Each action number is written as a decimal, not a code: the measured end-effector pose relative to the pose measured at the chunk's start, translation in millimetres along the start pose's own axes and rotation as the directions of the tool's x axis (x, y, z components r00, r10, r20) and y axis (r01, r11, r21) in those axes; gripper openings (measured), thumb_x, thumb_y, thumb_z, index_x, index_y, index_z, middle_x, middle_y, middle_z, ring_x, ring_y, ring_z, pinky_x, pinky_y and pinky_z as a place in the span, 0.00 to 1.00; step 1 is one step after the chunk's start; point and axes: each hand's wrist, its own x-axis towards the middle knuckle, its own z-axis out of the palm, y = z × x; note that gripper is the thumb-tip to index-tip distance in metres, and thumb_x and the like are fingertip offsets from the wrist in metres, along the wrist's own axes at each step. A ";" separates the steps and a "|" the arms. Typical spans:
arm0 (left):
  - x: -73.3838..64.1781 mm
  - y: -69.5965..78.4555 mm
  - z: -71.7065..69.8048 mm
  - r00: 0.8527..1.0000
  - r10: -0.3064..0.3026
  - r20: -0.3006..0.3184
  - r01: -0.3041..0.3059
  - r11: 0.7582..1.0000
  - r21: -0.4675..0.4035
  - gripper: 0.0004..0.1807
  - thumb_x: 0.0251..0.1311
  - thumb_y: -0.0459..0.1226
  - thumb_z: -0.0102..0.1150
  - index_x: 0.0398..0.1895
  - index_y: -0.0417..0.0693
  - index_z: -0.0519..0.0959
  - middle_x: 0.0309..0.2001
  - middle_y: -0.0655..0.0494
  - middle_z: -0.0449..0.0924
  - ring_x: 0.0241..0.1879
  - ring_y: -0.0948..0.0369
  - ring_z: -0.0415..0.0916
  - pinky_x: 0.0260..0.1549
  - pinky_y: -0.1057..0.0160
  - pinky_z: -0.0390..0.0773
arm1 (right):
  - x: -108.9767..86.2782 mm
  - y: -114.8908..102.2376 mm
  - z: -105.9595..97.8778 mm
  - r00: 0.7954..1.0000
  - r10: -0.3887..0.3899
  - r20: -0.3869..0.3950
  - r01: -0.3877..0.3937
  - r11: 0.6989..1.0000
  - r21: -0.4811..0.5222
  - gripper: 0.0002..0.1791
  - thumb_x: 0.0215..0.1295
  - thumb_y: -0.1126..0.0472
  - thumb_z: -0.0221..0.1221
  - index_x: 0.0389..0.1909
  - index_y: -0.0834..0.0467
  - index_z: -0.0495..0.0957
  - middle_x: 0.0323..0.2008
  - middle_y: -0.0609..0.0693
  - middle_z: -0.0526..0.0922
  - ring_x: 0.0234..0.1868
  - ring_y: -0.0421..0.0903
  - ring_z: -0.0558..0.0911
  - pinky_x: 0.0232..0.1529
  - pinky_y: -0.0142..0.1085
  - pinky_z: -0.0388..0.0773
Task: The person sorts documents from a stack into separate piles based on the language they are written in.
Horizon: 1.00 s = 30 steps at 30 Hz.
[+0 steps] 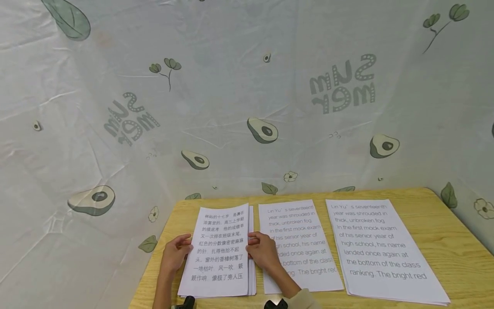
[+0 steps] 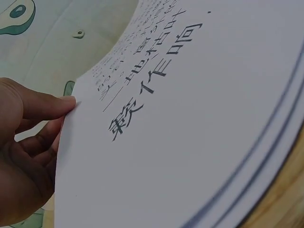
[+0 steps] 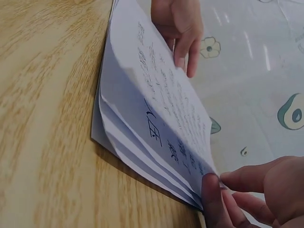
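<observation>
In the head view a stack of printed sheets (image 1: 218,253) with Chinese text lies at the table's left, its sheets slightly fanned at the right edge. My left hand (image 1: 175,252) pinches the left edge of the upper paper. In the left wrist view the left thumb (image 2: 61,104) lies on that edge, fingers behind it, and the paper bows upward. On the opposite side my right hand (image 1: 264,249) pinches the right edge. The right wrist view shows the right hand (image 3: 280,190) at a corner of the sheets (image 3: 137,90), with gaps between the layers.
Right of the stack lies a second set of sheets (image 1: 289,223) with English text, partly under my right forearm. Farther right is a third stack (image 1: 382,257), also English. All lie on a wooden table (image 1: 436,227). A pale avocado-patterned sheet (image 1: 231,86) hangs behind.
</observation>
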 end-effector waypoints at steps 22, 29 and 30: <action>-22.0 42.0 45.2 0.999 0.038 -0.001 -0.038 0.999 0.039 0.22 0.71 0.34 0.66 0.66 0.37 0.82 0.48 0.43 0.87 0.39 0.57 0.82 0.33 0.69 0.83 | -8.8 -6.5 -79.3 0.997 -0.018 -0.072 0.009 0.993 -0.121 0.19 0.67 0.66 0.68 0.57 0.67 0.85 0.41 0.54 0.88 0.36 0.42 0.87 0.34 0.31 0.87; -30.2 57.5 85.9 0.995 0.077 0.061 -0.078 0.997 0.012 0.22 0.70 0.36 0.68 0.65 0.39 0.83 0.47 0.47 0.87 0.38 0.59 0.83 0.34 0.65 0.86 | -11.5 2.4 -117.4 0.994 0.039 -0.105 -0.055 0.987 -0.151 0.20 0.68 0.64 0.68 0.59 0.66 0.85 0.42 0.54 0.88 0.36 0.43 0.86 0.33 0.30 0.84; -31.4 60.0 91.8 0.994 0.079 0.074 -0.080 0.997 -0.001 0.22 0.70 0.36 0.68 0.65 0.39 0.83 0.46 0.47 0.87 0.38 0.59 0.83 0.34 0.65 0.86 | -11.8 3.6 -123.2 0.993 0.044 -0.110 -0.061 0.985 -0.161 0.20 0.69 0.64 0.68 0.59 0.66 0.85 0.42 0.54 0.88 0.35 0.42 0.86 0.33 0.30 0.84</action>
